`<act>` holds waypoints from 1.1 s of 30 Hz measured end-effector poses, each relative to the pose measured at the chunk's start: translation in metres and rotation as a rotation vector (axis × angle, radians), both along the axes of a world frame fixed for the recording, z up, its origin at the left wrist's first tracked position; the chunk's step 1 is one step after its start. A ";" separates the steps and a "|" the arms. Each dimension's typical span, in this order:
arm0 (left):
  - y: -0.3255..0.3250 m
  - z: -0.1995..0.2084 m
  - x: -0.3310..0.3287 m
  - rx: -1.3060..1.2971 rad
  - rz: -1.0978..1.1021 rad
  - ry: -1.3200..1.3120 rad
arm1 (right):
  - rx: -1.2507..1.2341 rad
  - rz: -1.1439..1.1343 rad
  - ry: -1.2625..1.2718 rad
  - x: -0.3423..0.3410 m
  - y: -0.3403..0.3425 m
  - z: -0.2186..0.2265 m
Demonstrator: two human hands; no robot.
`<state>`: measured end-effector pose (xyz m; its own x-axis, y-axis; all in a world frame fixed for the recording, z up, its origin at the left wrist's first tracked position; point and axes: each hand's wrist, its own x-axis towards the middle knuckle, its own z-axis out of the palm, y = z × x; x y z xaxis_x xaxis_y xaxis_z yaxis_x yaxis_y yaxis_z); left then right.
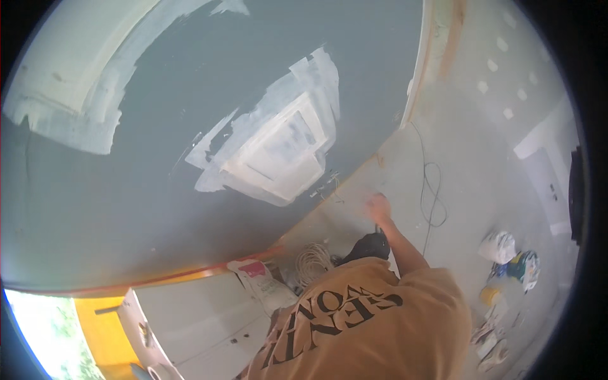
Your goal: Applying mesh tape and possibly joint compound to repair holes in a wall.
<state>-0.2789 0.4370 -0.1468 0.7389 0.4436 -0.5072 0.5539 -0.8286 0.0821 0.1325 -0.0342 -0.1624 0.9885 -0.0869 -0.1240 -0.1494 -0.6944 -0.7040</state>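
Wire stubs (336, 190) sit at the lower edge of the grey wall (171, 120), just below the whitish filler patch (278, 155). Ref. pos.: stubs lie to the left of the R hand (379, 206) and slightly farther up the view, apart from it. Stub axis: no single direction; strands bend irregularly, approx. toward the floor (402, 183). R hand is the nearer of the two known limbs in view terms; L hand is out of view, state n/a. R hand state: fingers blurred, poss. curled; cannot tell whether it grips anything.

Adj. items: thin dark cable (434, 196) looped on floor, right of R hand; pale cable coil (313, 261) at lower left.

Obscured: black item (367, 248) below R hand, partly behind the brown shirt (418, 316), type unclear; stub ends too small to resolve.
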 end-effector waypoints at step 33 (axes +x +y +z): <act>-0.185 0.158 0.059 0.113 0.624 -0.914 | -0.405 0.441 0.624 -0.132 -0.453 -0.170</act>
<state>-0.2203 0.2516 0.0109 0.4446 0.8772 0.1813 0.6457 -0.4541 0.6139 0.0009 -0.4867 -0.3320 0.7040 0.1337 -0.6975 -0.0839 -0.9596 -0.2686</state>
